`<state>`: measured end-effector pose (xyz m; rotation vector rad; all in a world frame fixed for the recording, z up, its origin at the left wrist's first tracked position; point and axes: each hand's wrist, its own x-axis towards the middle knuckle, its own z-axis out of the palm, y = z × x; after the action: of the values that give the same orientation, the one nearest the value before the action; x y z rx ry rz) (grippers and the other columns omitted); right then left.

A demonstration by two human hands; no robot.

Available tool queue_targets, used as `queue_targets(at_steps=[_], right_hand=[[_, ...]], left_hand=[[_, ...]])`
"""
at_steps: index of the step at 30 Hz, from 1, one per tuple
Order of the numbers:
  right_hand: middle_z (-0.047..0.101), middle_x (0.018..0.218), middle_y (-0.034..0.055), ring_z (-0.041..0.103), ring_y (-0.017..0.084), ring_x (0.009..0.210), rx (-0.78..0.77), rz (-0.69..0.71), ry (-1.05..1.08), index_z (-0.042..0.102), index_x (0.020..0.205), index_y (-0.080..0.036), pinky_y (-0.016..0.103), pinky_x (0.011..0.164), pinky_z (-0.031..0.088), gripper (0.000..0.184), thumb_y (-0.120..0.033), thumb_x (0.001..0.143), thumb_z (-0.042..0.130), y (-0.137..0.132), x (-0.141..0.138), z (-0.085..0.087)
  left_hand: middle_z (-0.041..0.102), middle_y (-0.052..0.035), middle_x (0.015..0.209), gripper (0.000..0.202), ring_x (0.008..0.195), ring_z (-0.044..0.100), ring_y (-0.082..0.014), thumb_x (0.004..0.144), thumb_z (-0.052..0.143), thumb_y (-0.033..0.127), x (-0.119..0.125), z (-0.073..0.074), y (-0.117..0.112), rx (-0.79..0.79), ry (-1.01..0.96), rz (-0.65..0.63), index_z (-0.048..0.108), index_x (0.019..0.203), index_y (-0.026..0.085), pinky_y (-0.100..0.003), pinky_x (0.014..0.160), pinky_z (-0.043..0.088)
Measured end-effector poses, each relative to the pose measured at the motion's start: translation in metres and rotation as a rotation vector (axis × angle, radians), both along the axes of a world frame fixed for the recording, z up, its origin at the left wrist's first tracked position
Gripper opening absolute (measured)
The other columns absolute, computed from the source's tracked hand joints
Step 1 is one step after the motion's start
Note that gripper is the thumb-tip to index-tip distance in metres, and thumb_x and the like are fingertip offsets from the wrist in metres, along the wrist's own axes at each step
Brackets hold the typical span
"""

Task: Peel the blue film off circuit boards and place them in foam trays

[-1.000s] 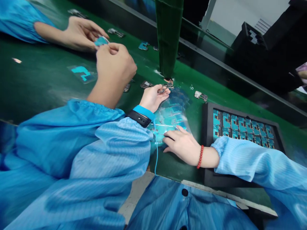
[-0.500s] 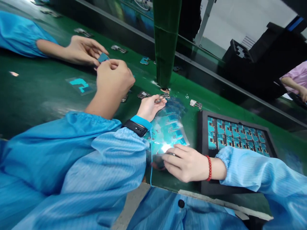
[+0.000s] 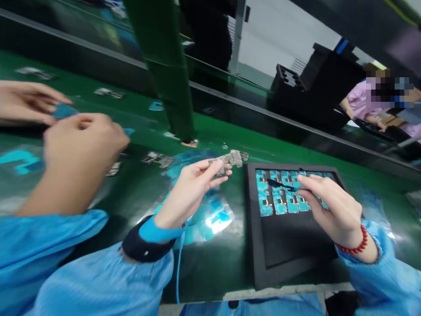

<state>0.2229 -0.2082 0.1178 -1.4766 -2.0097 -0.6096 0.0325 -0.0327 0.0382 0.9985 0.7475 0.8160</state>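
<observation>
My left hand (image 3: 194, 186) is closed on a bare circuit board (image 3: 235, 157), pinched between thumb and fingers above the green bench. My right hand (image 3: 332, 206) is over the black tray (image 3: 255, 259) and pinches a thin, dark, jagged-edged piece (image 3: 278, 183); its exact kind is unclear. Under that piece, rows of circuit boards with teal film (image 3: 265, 204) fill the far part of the tray. Clear sheets with teal film pieces (image 3: 219, 215) lie under and beside my left hand. A blue cord (image 3: 179, 267) hangs from the band on my left wrist.
At left, a co-worker's hands (image 3: 82, 140) hold a small blue piece (image 3: 64, 110). Loose circuit boards (image 3: 158, 159) lie along the bench. A green post (image 3: 164, 74) rises at the bench's back. Beyond it are black boxes (image 3: 315, 74) and people in pink.
My right hand has left the film sheets and moved right, over the tray, with the dark piece. My left hand still holds its circuit board. The view has shifted right.
</observation>
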Motion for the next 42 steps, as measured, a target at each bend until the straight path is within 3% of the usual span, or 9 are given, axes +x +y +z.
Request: queue_targets(at_steps=[2,5,8,11,16,21,31,42], right_hand=[[0.068,0.08,0.0014,0.065,0.017,0.072,0.036,-0.046,0.208,0.067,0.101,-0.021,0.035,0.086,0.057,0.02,-0.006,0.087,0.064,-0.007,0.004,-0.01],[0.067,0.074,-0.0001,0.065,0.016,0.069,-0.076,-0.077,0.616,0.067,0.082,-0.019,0.036,0.085,0.057,0.009,-0.011,0.085,0.067,-0.013,0.001,-0.027],[0.068,0.076,0.0019,0.066,0.016,0.07,-0.206,-0.101,0.977,0.068,0.081,-0.018,0.029,0.071,0.059,0.005,-0.021,0.084,0.069,-0.011,-0.006,-0.043],[0.07,0.078,0.0033,0.067,0.015,0.069,-0.287,-0.119,1.158,0.07,0.081,-0.017,0.026,0.064,0.058,0.012,-0.03,0.083,0.071,-0.006,-0.008,-0.055],[0.07,0.077,0.0018,0.066,0.014,0.071,-0.352,-0.176,1.2,0.071,0.086,-0.019,0.027,0.071,0.057,0.009,-0.025,0.081,0.073,-0.003,-0.007,-0.06],[0.068,0.076,0.0019,0.067,0.016,0.073,-0.37,-0.238,1.191,0.069,0.082,-0.018,0.03,0.074,0.058,0.014,-0.029,0.078,0.077,-0.004,-0.009,-0.058],[0.07,0.08,0.002,0.069,0.018,0.082,-0.379,-0.223,1.156,0.07,0.08,-0.018,0.03,0.077,0.059,0.011,-0.026,0.08,0.077,-0.004,-0.01,-0.056],[0.07,0.08,0.0038,0.069,0.019,0.08,-0.406,-0.234,1.139,0.07,0.078,-0.018,0.03,0.073,0.061,0.015,-0.031,0.08,0.077,-0.003,-0.011,-0.055]], left_hand=[[0.074,-0.0061,0.087,0.029,0.084,0.07,-0.0199,0.072,0.076,0.041,0.012,0.006,-0.024,0.022,0.041,-0.106,0.072,0.088,0.017,-0.025,0.072,0.059],[0.076,-0.0061,0.087,0.044,0.082,0.072,-0.0207,0.065,0.081,0.045,0.024,0.004,-0.048,-0.061,0.078,-0.228,0.07,0.098,0.017,-0.025,0.068,0.06],[0.076,-0.0074,0.093,0.056,0.09,0.071,-0.0235,0.064,0.081,0.047,0.026,-0.003,-0.058,-0.115,0.098,-0.353,0.067,0.109,0.017,-0.027,0.075,0.061],[0.076,-0.0071,0.094,0.059,0.092,0.071,-0.0254,0.067,0.079,0.044,0.023,-0.006,-0.06,-0.084,0.111,-0.424,0.062,0.118,0.021,-0.032,0.08,0.06],[0.075,-0.003,0.098,0.037,0.094,0.071,-0.0247,0.072,0.076,0.033,0.019,-0.003,-0.059,-0.069,0.123,-0.473,0.068,0.108,0.029,-0.03,0.085,0.059],[0.074,-0.0023,0.102,0.043,0.099,0.069,-0.0254,0.074,0.073,0.029,0.014,0.0,-0.062,-0.135,0.174,-0.532,0.065,0.117,0.032,-0.03,0.09,0.057],[0.075,-0.0033,0.097,0.039,0.093,0.071,-0.0283,0.075,0.071,0.029,0.012,-0.009,-0.062,-0.107,0.134,-0.552,0.068,0.114,0.033,-0.031,0.078,0.061],[0.076,-0.0032,0.093,0.036,0.093,0.071,-0.0309,0.069,0.073,0.031,0.014,0.007,-0.067,-0.205,0.24,-0.468,0.072,0.106,0.033,-0.036,0.08,0.061]])
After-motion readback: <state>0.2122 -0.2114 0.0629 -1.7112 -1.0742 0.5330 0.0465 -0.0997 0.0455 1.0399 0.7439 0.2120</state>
